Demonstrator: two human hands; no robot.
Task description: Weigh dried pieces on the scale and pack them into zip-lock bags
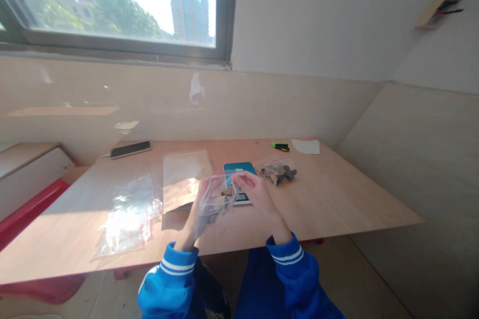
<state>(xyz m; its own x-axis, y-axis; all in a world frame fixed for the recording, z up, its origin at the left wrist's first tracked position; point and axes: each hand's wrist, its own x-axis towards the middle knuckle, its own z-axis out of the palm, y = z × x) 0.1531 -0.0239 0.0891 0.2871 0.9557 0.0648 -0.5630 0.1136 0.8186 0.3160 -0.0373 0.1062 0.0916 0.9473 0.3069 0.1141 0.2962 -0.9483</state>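
Note:
A clear zip-lock bag (216, 204) with a red seal line is held up in front of me, its mouth spread. My left hand (201, 193) grips the bag's left side, partly seen through the plastic. On the opposite edge, the fingers of my right hand (251, 185) pinch the rim near the red line. Dark and brown pieces show in or behind the bag; I cannot tell which. Just behind my hands lies a small teal-topped scale (239, 165), partly covered. Right of it rests a filled clear bag (279, 173) of dark and tan pieces.
A stack of clear bags (127, 214) lies at left beside brown paper envelopes (187, 174). A phone (130, 149) sits at the back left. Toward the back right are a green-and-black screwdriver (280, 146) and white paper (306, 146). The table (355, 199) meets the wall behind.

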